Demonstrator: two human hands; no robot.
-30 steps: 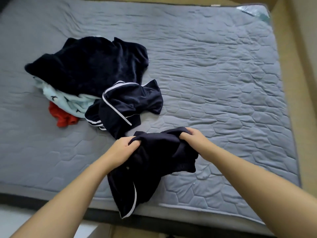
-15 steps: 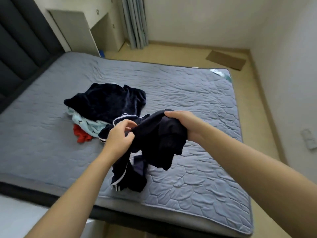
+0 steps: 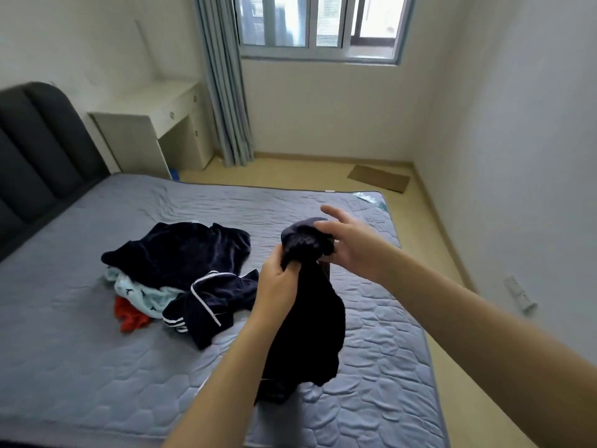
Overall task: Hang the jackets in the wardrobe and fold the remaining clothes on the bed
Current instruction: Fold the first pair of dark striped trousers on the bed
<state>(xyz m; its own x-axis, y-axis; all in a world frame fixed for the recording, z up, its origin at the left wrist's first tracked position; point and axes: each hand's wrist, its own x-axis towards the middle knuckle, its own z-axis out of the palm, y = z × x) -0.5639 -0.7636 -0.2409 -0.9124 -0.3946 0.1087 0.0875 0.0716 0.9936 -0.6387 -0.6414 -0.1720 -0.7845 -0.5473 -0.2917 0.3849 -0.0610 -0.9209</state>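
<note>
**Step in hand: opening out a dark garment for sorting.**

The dark garment is lifted over the near right part of the bed. Its top is bunched between the hands and its lower end hangs down to the mattress.

- The left hand has its fingers curled tight around a fold just below the bunch.
- The right hand rests against the far right side of the bunch. Its upper fingers are straight and spread. Whether its lower fingers pinch the cloth cannot be told, as the cloth hides them.

**Procedure, as judged from this view:**

1. Find a collar, waistband or hem with the right hand and take hold of it.
2. Draw the hands apart so the cloth falls open under its own weight.
3. Identify the garment. A jacket goes to the wardrobe, which is not in view. Anything else is laid flat on the bare mattress to the right.

**Caution:** the pile of clothes lies just left of the hands, and a striped piece sits nearest them. Lift high enough that the hanging end does not drag into the pile.
</note>
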